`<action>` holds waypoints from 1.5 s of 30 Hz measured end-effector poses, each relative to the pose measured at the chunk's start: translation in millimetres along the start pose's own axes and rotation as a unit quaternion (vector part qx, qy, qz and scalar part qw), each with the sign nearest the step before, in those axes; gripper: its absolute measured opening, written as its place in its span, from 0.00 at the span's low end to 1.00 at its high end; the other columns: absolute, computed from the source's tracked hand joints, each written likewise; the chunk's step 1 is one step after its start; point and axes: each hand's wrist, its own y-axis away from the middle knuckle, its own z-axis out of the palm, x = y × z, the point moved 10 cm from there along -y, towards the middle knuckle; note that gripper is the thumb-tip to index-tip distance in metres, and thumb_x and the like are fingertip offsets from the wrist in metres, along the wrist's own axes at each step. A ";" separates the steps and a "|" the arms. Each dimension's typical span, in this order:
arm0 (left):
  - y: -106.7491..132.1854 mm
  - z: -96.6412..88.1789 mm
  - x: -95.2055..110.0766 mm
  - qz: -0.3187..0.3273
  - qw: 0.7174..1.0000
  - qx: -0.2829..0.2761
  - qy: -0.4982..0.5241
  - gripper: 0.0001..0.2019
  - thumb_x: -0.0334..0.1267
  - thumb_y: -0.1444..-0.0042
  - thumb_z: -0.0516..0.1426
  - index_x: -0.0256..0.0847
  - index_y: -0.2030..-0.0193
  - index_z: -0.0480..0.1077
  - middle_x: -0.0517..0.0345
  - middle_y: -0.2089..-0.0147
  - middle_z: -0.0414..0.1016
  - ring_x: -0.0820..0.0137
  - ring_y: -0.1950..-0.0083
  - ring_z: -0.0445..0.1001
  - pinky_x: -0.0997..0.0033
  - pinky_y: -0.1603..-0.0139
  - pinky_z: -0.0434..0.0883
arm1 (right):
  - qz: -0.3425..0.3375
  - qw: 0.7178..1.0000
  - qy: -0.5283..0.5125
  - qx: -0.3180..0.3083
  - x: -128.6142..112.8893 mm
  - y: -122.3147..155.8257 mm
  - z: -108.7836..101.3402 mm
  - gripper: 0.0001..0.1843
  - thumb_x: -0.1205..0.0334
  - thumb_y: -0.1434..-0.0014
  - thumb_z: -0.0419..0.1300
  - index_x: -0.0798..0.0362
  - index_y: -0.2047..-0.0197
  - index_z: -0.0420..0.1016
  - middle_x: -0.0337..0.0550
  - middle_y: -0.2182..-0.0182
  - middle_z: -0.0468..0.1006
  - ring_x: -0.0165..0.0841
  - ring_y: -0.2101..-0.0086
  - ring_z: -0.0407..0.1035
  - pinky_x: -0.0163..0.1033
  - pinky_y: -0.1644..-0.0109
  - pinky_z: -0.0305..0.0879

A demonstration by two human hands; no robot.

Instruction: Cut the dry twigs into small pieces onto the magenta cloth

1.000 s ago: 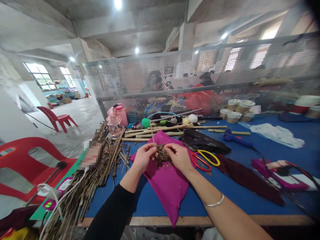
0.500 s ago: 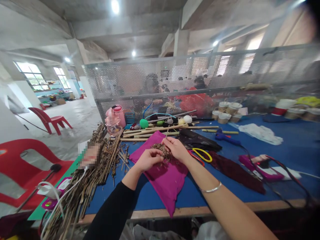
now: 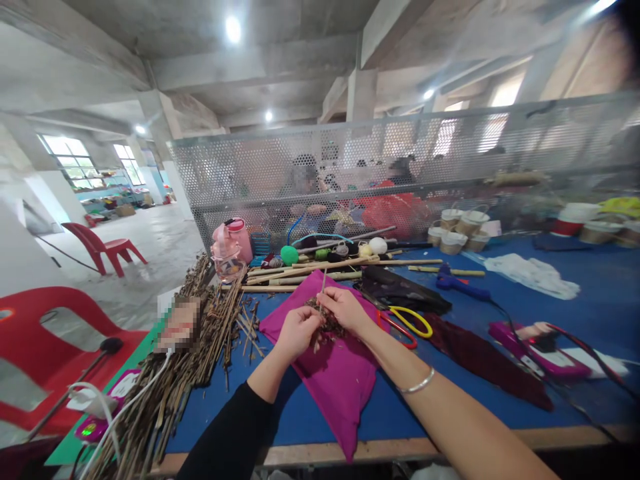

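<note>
My left hand [image 3: 296, 331] is closed on a clump of dry brown plant bits [image 3: 326, 321] lying on a magenta cloth [image 3: 334, 373] spread over the blue table [image 3: 450, 393]. My right hand [image 3: 345, 308] pinches a thin straw-coloured stalk [image 3: 323, 283] that stands upright out of the clump. Both hands meet over the clump, fingers touching it. The right wrist wears a silver bangle [image 3: 419, 383], and the left arm has a black sleeve.
A heap of dry twigs [image 3: 170, 373] lies left of the cloth. Red-and-yellow scissors [image 3: 405, 323], a blue glue gun [image 3: 457, 285], bamboo sticks [image 3: 325, 267], a pink bottle [image 3: 231, 247] and dark cloth sit beyond. Behind a mesh screen [image 3: 400, 160] other people work. Red chairs [image 3: 45, 347] stand left.
The stalk has passed from my left hand's pinch to my right hand, which now holds it upright. My left hand dropped onto the clump. The camera view shifted slightly.
</note>
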 end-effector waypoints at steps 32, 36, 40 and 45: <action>-5.3 -5.4 -6.9 0.013 0.999 0.027 -0.012 0.09 0.39 0.54 0.54 0.34 0.74 0.68 0.67 0.87 0.59 0.81 0.87 0.55 0.80 0.85 0.52 | 0.075 0.983 -0.116 0.121 33.0 -7.6 -66.6 0.22 0.42 0.56 0.61 0.53 0.73 0.64 0.30 0.85 0.62 0.20 0.86 0.52 0.26 0.85 0.47; -3.7 -2.3 -8.6 0.006 1.000 0.016 -0.010 0.08 0.39 0.54 0.53 0.35 0.74 0.67 0.66 0.87 0.60 0.80 0.87 0.56 0.80 0.85 0.52 | 0.070 0.988 -0.097 0.102 35.5 -3.1 -57.4 0.19 0.44 0.55 0.61 0.52 0.72 0.64 0.32 0.82 0.65 0.21 0.84 0.56 0.27 0.84 0.50; -2.4 1.5 -7.6 0.003 1.000 0.003 -0.001 0.08 0.39 0.55 0.54 0.35 0.74 0.67 0.67 0.87 0.59 0.81 0.87 0.55 0.80 0.85 0.51 | 0.065 0.989 -0.110 0.079 34.9 -0.5 -49.3 0.19 0.45 0.53 0.60 0.52 0.69 0.66 0.32 0.80 0.66 0.21 0.83 0.57 0.27 0.84 0.51; -1.9 4.6 -7.9 0.002 1.000 -0.010 -0.004 0.08 0.39 0.55 0.54 0.34 0.75 0.67 0.66 0.86 0.60 0.81 0.86 0.57 0.80 0.84 0.52 | 0.065 0.988 -0.130 0.054 32.6 -0.5 -44.1 0.18 0.45 0.51 0.59 0.51 0.68 0.66 0.32 0.81 0.65 0.21 0.84 0.56 0.27 0.83 0.51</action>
